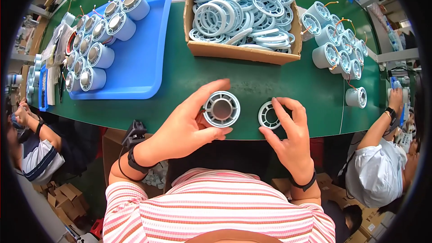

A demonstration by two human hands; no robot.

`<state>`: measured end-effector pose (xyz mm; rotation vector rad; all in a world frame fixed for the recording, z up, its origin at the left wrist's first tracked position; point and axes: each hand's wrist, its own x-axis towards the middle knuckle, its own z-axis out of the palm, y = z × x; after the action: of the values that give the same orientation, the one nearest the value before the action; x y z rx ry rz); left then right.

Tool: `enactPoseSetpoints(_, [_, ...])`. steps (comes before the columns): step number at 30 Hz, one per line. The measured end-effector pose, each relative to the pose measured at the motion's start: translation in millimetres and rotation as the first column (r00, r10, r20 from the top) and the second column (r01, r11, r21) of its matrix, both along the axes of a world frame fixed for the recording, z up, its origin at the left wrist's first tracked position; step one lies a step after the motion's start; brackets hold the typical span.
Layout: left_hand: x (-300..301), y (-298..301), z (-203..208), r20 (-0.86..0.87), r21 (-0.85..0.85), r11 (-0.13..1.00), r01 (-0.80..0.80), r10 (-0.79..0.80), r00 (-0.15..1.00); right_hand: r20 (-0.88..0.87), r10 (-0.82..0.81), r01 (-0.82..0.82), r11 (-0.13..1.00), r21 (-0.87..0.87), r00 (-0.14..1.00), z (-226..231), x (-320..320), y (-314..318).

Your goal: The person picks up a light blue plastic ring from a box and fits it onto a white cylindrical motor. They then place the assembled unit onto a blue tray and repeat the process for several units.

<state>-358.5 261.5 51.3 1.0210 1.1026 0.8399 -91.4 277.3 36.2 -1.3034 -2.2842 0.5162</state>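
Observation:
My left hand (191, 119) curls its thumb and fingers around a pale blue round motor housing (222, 109), which has a spoked rim and a grey metal disc at its centre. To the right, my right hand (290, 128) pinches a pale blue spoked ring (270, 115) between thumb and fingertips. The ring's dark green middle shows through its opening. Both pieces are near the table's front edge, apart from each other. Beyond them stands a cardboard box (243, 54) heaped with similar pale blue rings (211, 19).
A blue tray (139, 69) at the left holds several motor housings with metal discs. More housings (326, 55) with orange wires stand at the right, one (356, 97) apart from them. People sit on both sides. A green table (252, 78) spans the front.

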Motion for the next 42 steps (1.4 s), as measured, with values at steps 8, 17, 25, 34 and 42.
enactPoseSetpoints(8, [9.5,7.2,-5.4,0.185,-0.165,0.971,0.175,-0.144,0.972,-0.369,0.13,-0.135,0.991,0.012,0.92,18.9,-32.2,2.8])
enactPoseSetpoints(17, [9.7,7.0,-10.5,0.199,-0.053,0.979,0.196,-0.182,0.963,-0.361,0.296,-0.335,0.941,-0.051,0.885,28.4,-46.0,16.8])
enactPoseSetpoints(25, [4.0,10.3,-15.1,0.254,-0.069,0.962,0.266,-0.241,0.937,-0.389,0.296,-0.374,0.917,-0.14,0.872,27.4,-40.0,21.3])
enactPoseSetpoints(34, [-7.1,19.1,0.2,0.435,-0.363,0.882,0.301,-0.126,0.892,-0.427,0.306,-0.399,0.905,-0.147,0.851,21.3,-39.1,23.2])
enactPoseSetpoints(42, [-3.7,9.0,-1.9,0.015,0.087,0.984,0.157,-0.159,0.987,-0.071,0.278,-0.267,0.954,0.135,0.958,18.1,-37.7,8.3])
